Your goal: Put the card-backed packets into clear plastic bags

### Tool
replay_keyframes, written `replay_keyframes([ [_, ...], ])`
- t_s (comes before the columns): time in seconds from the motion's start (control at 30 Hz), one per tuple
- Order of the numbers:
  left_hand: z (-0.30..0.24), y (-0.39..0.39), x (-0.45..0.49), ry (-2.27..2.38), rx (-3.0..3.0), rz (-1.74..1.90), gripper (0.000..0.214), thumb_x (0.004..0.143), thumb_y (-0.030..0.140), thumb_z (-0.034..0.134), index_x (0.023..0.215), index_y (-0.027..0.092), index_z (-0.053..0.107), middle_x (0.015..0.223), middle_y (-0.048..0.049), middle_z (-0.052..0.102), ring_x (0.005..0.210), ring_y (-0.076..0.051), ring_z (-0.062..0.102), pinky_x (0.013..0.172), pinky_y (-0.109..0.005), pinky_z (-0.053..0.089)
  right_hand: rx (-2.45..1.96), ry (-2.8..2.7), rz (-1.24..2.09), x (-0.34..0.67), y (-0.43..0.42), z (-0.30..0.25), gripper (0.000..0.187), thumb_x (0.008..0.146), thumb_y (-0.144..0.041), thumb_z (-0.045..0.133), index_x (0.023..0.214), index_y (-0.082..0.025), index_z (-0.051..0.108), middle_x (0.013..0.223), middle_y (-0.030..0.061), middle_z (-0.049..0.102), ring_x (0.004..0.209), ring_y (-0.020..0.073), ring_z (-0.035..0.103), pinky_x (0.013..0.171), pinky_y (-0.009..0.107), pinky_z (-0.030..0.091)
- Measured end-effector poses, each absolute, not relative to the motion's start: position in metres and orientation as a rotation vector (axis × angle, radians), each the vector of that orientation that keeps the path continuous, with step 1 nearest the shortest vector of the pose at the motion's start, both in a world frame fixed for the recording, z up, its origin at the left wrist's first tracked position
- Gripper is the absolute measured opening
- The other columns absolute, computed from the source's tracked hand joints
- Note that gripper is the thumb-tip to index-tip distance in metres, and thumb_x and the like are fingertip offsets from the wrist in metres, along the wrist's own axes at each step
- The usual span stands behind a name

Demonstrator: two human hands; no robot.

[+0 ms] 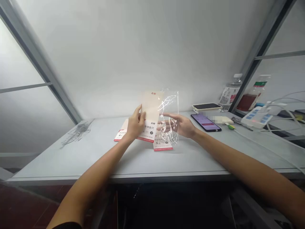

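While the left hand [135, 125] holds a cream packet [152, 103] up over the desk [95, 159], its thumb lies on the front face and its fingers are closed around the left edge, part of them hidden behind. The packet stands tilted, with a red strip along its bottom. To its right hangs a clear sleeve [175, 98], bright with glare, overlapping the packet's right side; whether the packet is partly inside it, I cannot tell. At the sleeve, the right hand [186, 125] has its fingers stretched toward the packet, the index above and apart from the others, some seen through the plastic; I cannot tell whether they grip it. Below, a white card [119, 136] with a red edge lies just left of the packet, and a similar one, the right card [163, 147], lies under the sleeve. Farther left sits a dark tangle [77, 132]. Beyond the right hand are a lit phone [206, 122], a cream-cased phone [206, 107], a bottle [230, 95] and a power strip [254, 117].
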State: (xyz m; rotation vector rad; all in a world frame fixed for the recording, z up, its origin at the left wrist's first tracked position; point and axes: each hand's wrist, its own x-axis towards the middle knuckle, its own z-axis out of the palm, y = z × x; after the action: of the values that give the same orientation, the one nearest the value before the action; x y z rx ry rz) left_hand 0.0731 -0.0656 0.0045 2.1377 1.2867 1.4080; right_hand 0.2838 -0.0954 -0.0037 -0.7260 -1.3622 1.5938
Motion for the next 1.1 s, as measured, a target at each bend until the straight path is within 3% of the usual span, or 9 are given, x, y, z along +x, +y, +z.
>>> replay_keyframes([
  [0.3,-0.003,-0.068,0.080,1.201,2.066,1.426,0.050,0.087,0.043,0.039,0.131,0.020,0.041,0.064,0.0013,0.055,0.049,-0.009,0.045,0.049,-0.021,0.034,-0.681,-1.277,1.696,0.273,-0.094,-0.015,0.024,0.090,-0.033,0.039,0.107,-0.019,0.050,0.076,0.0045,0.069,0.070,0.0211,0.067,0.078,0.045,0.051],
  [0.53,-0.010,-0.077,0.088,1.010,2.054,1.333,0.051,0.086,0.044,0.043,0.132,0.022,0.040,0.074,0.0002,0.059,0.053,-0.008,0.049,0.050,-0.020,0.038,-0.693,-1.453,1.568,0.264,-0.091,-0.024,0.032,0.084,-0.043,0.052,0.098,-0.015,0.060,0.078,0.0067,0.069,0.068,0.0178,0.064,0.066,0.034,0.053],
  [0.67,-0.008,-0.074,0.090,0.845,1.860,1.281,0.052,0.086,0.045,0.044,0.133,0.021,0.040,0.079,-0.0020,0.062,0.065,-0.010,0.055,0.059,-0.022,0.044,-0.770,-1.434,1.361,0.267,-0.087,-0.024,0.035,0.078,-0.048,0.058,0.091,-0.016,0.063,0.076,0.0040,0.067,0.067,0.0158,0.062,0.061,0.029,0.050],
  [0.73,-0.005,-0.070,0.088,0.778,1.714,1.172,0.050,0.083,0.045,0.050,0.126,0.018,0.047,0.082,-0.0034,0.063,0.070,-0.012,0.057,0.062,-0.023,0.046,-0.818,-1.406,1.255,0.271,-0.086,-0.021,0.035,0.074,-0.050,0.061,0.081,-0.016,0.064,0.070,0.0027,0.065,0.062,0.0142,0.060,0.057,0.026,0.048],
  [0.83,-0.001,-0.063,0.081,0.692,1.626,0.901,0.037,0.076,0.045,0.059,0.093,0.011,0.063,0.076,-0.0046,0.063,0.069,-0.012,0.058,0.060,-0.023,0.046,-0.846,-1.420,1.185,0.277,-0.086,-0.017,0.036,0.073,-0.052,0.062,0.072,-0.016,0.063,0.065,0.0024,0.064,0.059,0.0137,0.058,0.056,0.026,0.046],
  [0.9,-0.001,-0.059,0.077,0.648,1.615,0.770,0.035,0.074,0.045,0.061,0.075,0.010,0.062,0.070,-0.0046,0.062,0.065,-0.011,0.058,0.058,-0.024,0.046,-0.837,-1.446,1.204,0.278,-0.087,-0.016,0.036,0.073,-0.052,0.062,0.073,-0.016,0.064,0.066,0.0028,0.065,0.059,0.0142,0.059,0.057,0.026,0.047],
  [1.1,-0.004,-0.056,0.075,0.761,1.621,0.761,0.034,0.067,0.041,0.069,0.062,0.012,0.053,0.064,-0.0035,0.062,0.058,-0.011,0.058,0.053,-0.025,0.045,-0.910,-1.551,1.185,0.274,-0.094,-0.015,0.041,0.074,-0.053,0.060,0.083,-0.014,0.065,0.078,0.0069,0.069,0.068,0.0184,0.064,0.060,0.028,0.049],
])
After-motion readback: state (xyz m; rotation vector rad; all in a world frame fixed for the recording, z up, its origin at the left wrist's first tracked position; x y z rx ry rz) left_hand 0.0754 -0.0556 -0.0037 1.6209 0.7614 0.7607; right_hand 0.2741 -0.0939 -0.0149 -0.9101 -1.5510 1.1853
